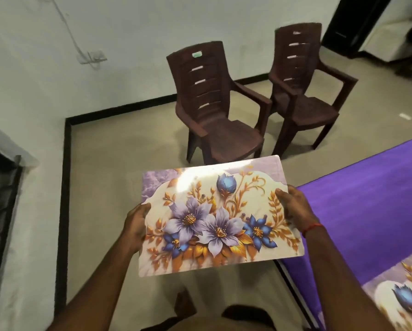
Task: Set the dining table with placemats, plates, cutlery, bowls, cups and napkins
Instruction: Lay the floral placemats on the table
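Note:
A glossy floral placemat (219, 218) with purple and blue flowers and gold leaves is held flat in the air over the floor, just left of the table. My left hand (135, 225) grips its left edge, thumb on top. On the opposite edge, my right hand (293, 209) grips it, with a red thread round the wrist. A second placemat (401, 292) of the same print lies on the purple tablecloth (367, 211) at the lower right, partly cut off by the frame.
Two dark brown plastic armchairs (214, 111) (305, 87) stand side by side on the beige floor beyond the placemat, near the white wall. The table's corner sits by my right forearm. A dark doorway opens at the top right.

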